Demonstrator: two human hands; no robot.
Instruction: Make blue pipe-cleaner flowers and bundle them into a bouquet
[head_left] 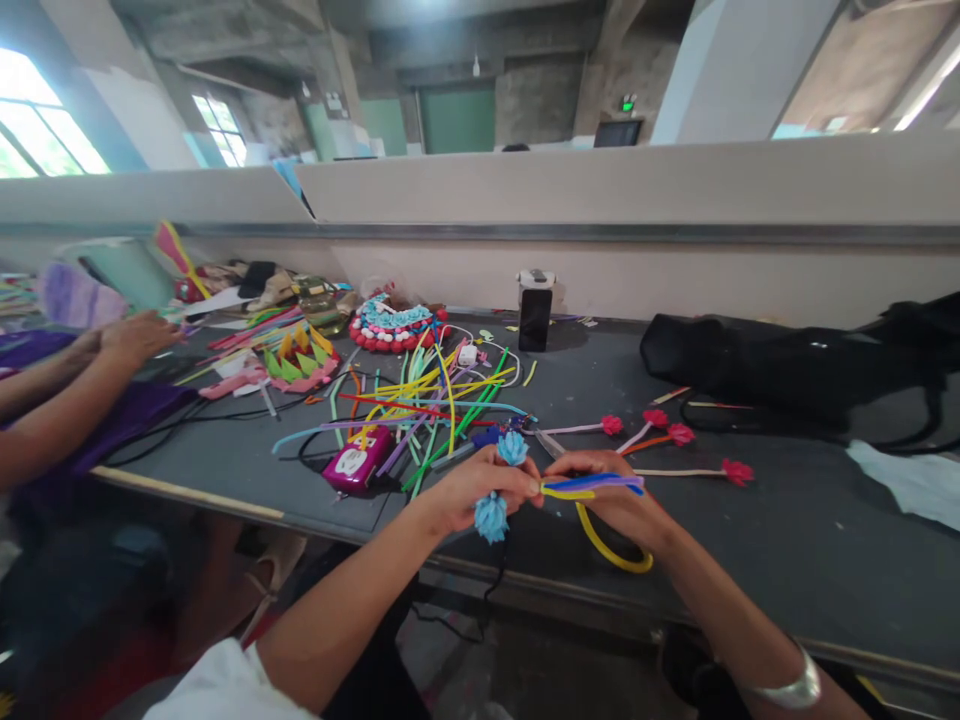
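Over the table's front edge, my left hand (472, 488) is closed around a bundle of pipe cleaners. One light-blue fluffy flower (513, 448) sticks out above its fingers and another light-blue flower (492, 517) hangs below. Blue, purple and yellow pipe cleaner ends (596, 486) point right from its fingertips, passing in front of my right hand (622, 510). The right fingers are bent in close to the left fingertips. A yellow pipe cleaner (611, 552) curves down from beneath that hand. Whether the right fingers pinch it or the bundle is hidden.
Loose pipe cleaners (450, 385) lie heaped beyond my hands, beside a magenta box (358, 461). Red flowers on stems (681, 434) lie to the right, before a black bag (750, 370). A phone (535, 320) stands against the wall. Another person's hands (142, 335) are at left.
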